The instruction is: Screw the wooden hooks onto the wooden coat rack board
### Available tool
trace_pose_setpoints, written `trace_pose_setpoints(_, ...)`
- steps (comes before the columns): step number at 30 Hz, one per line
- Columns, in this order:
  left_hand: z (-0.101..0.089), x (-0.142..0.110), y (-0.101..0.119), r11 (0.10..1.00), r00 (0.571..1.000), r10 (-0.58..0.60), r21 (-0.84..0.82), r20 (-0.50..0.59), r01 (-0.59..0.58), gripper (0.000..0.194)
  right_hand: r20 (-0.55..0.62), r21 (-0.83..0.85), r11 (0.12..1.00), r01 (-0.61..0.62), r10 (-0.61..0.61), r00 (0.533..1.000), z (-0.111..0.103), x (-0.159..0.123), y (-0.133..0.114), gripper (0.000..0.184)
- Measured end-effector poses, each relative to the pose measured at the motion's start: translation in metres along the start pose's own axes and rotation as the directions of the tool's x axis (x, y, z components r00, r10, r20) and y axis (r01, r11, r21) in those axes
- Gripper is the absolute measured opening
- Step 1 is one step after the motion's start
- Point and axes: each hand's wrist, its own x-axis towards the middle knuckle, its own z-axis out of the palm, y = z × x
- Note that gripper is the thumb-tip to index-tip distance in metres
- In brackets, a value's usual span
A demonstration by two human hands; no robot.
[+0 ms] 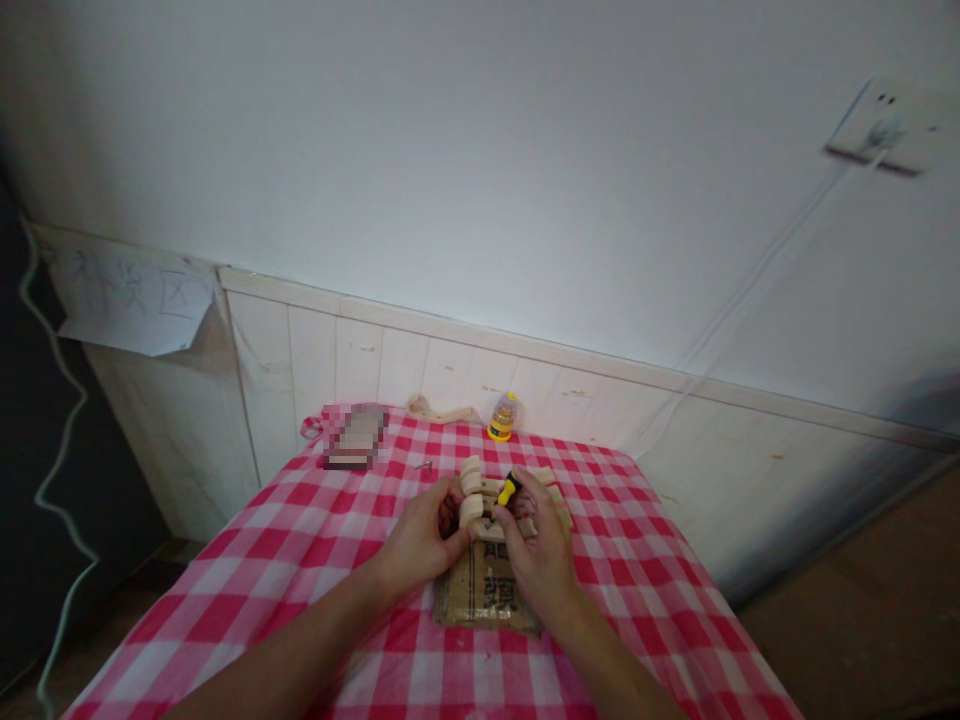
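Note:
My left hand (425, 535) is closed on the left side of a small pale wooden assembly (472, 480), which has several rounded blocks along its two sides. Between the fingers of my right hand (541, 550) is a short yellow-and-black screwdriver (508, 490), tilted down toward the middle of the assembly. Its tip is too small to make out. The assembly rests at the far end of a brown cardboard piece (487, 595) with dark printed characters. My right fingers partly hide the assembly's right side.
A red-and-white checked cloth (300, 590) covers the table. At the back stand a yellow-based clear container (503, 416) and a curved wooden piece (439, 411). A blurred-out rectangular object (357, 437) lies at back left, and a small metal piece (425, 466) lies beyond my left hand.

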Motion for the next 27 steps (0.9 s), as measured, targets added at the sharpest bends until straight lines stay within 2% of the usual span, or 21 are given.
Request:
trace_pose_setpoints(16, 0.0008, 0.0005, -0.0035, 1.000, 1.000, 0.004, -0.027, 0.011, -0.004, 0.032, -0.002, -0.008, 0.999, -0.036, 0.036, 0.999, 0.0012, -0.0001, 0.0001, 0.042)
trace_pose_setpoints(27, 0.0002, -0.0001, -0.0032, 1.000, 1.000, -0.003, -0.001, 0.011, 0.003, 0.031, -0.022, -0.014, 1.000, 0.024, -0.024, 0.999, 0.0006, -0.0001, -0.0008, 0.044)
